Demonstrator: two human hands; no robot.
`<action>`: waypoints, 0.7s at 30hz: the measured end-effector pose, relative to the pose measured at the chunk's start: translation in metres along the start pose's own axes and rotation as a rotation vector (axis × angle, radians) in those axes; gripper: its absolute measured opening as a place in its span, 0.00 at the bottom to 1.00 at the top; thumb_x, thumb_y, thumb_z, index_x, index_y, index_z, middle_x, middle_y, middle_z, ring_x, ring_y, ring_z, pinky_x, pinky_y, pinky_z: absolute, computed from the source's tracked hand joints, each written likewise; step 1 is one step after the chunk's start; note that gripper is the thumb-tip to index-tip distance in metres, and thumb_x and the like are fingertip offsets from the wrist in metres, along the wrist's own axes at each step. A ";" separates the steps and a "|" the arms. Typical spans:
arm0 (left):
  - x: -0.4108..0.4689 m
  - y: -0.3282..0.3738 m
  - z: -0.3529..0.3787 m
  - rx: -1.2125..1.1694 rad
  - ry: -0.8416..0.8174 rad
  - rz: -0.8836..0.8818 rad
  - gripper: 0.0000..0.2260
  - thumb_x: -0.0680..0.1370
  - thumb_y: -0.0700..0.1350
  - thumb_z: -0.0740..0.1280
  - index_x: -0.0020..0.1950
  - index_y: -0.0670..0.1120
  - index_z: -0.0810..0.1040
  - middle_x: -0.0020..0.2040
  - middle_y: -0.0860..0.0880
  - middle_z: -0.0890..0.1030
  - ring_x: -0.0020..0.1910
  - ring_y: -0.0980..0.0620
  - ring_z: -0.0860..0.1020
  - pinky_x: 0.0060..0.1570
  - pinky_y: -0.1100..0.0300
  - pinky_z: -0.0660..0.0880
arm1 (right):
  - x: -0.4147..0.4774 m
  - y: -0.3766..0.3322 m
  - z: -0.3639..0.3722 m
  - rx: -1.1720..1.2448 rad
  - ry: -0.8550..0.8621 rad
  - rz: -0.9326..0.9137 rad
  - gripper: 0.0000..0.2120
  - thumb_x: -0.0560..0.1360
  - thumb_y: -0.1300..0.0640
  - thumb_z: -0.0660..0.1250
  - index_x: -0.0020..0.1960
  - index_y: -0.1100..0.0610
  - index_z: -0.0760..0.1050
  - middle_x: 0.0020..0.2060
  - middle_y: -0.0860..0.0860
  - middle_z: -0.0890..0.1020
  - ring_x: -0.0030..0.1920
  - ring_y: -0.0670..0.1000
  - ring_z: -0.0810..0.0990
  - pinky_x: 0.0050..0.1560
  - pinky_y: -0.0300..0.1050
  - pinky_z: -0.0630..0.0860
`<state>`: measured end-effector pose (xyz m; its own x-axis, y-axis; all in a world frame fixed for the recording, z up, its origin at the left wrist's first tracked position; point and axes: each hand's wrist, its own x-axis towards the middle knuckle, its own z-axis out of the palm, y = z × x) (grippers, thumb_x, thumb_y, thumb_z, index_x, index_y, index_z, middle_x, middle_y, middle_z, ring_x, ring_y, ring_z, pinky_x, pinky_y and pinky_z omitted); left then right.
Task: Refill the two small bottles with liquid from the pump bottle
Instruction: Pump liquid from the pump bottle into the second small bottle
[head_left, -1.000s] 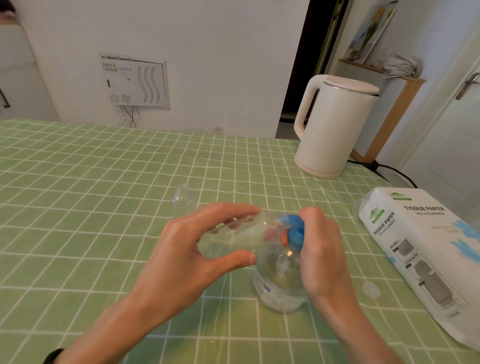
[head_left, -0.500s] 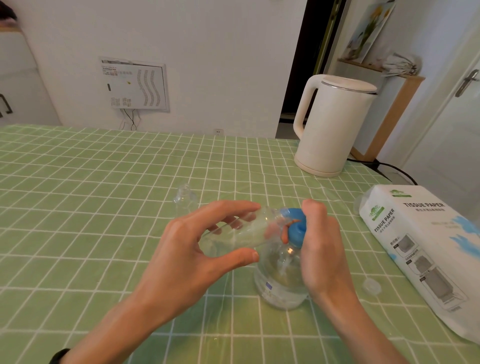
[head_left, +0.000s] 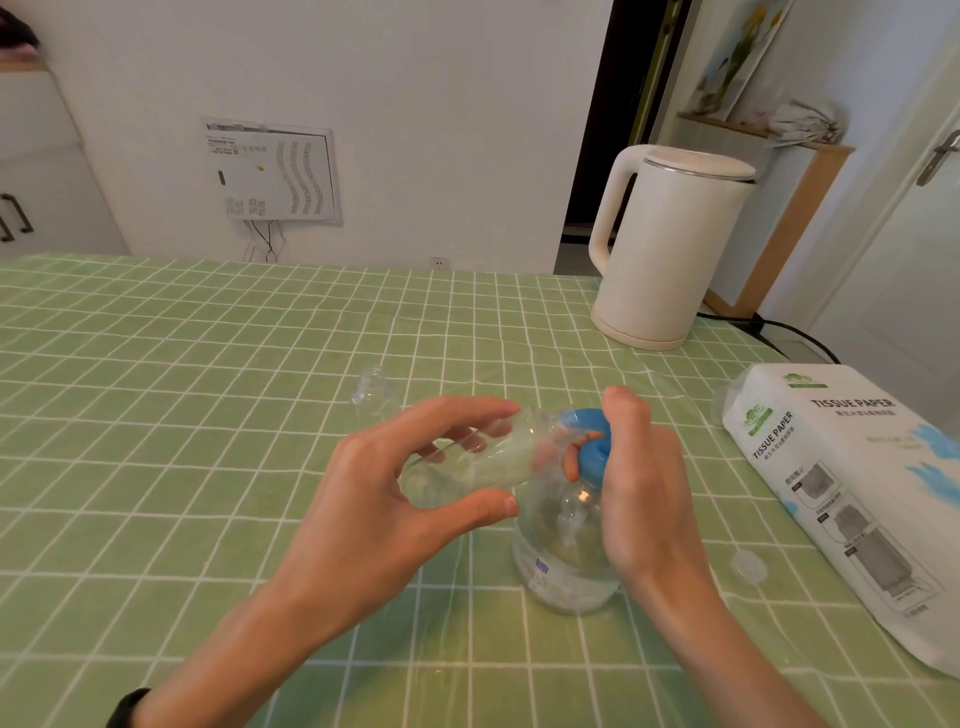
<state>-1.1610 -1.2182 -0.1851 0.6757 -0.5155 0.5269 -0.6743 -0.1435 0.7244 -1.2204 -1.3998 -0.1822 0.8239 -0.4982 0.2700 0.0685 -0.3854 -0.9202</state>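
left hand (head_left: 384, 499) grips a small clear plastic bottle (head_left: 467, 465) sideways, mouth at the nozzle of a clear round pump bottle (head_left: 561, 551), low on liquid, toward the green checked table's (head_left: 156, 467) near edge. right hand (head_left: 644, 488) curls over its blue pump head (head_left: 589, 452).

The fingers of the right grip (head_left: 644, 499) curl out of sight behind the blue plastic pump head (head_left: 589, 452); only one fingertip (head_left: 571, 465) shows, warped through clear plastic. Where the mouth of the small clear plastic bottle (head_left: 467, 465) in the left grip (head_left: 395, 499) meets that head is a blur, so whether the spout sits inside cannot be told. Beyond the left grip, the second small clear bottle (head_left: 373, 397) shows only its neck and shoulder. Below the right grip, the label on the clear pump bottle (head_left: 566, 556) is too small to read. Right of it, the frame edge cuts off part of the white tissue paper pack (head_left: 852, 467).
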 end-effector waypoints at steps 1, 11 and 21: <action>0.000 0.000 0.000 -0.001 0.000 0.000 0.24 0.69 0.58 0.76 0.65 0.62 0.80 0.57 0.65 0.84 0.57 0.57 0.83 0.55 0.65 0.76 | 0.000 0.000 0.000 0.010 -0.002 0.001 0.32 0.75 0.35 0.48 0.29 0.60 0.70 0.29 0.60 0.82 0.29 0.59 0.71 0.34 0.51 0.70; 0.001 -0.003 -0.002 0.042 -0.007 0.016 0.24 0.69 0.58 0.77 0.65 0.61 0.80 0.58 0.65 0.84 0.57 0.57 0.83 0.54 0.69 0.74 | 0.002 0.001 0.000 0.000 -0.001 -0.007 0.29 0.75 0.39 0.50 0.27 0.59 0.70 0.28 0.57 0.82 0.29 0.60 0.72 0.35 0.58 0.71; 0.002 -0.007 -0.003 0.045 0.002 0.018 0.24 0.70 0.57 0.77 0.66 0.62 0.80 0.58 0.65 0.84 0.57 0.56 0.83 0.54 0.70 0.74 | 0.003 0.004 -0.001 0.016 -0.018 -0.038 0.29 0.77 0.43 0.49 0.26 0.59 0.72 0.27 0.48 0.84 0.26 0.42 0.74 0.32 0.38 0.67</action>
<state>-1.1543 -1.2153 -0.1875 0.6636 -0.5171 0.5406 -0.6992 -0.1718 0.6939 -1.2188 -1.4037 -0.1847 0.8306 -0.4694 0.2996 0.1087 -0.3909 -0.9140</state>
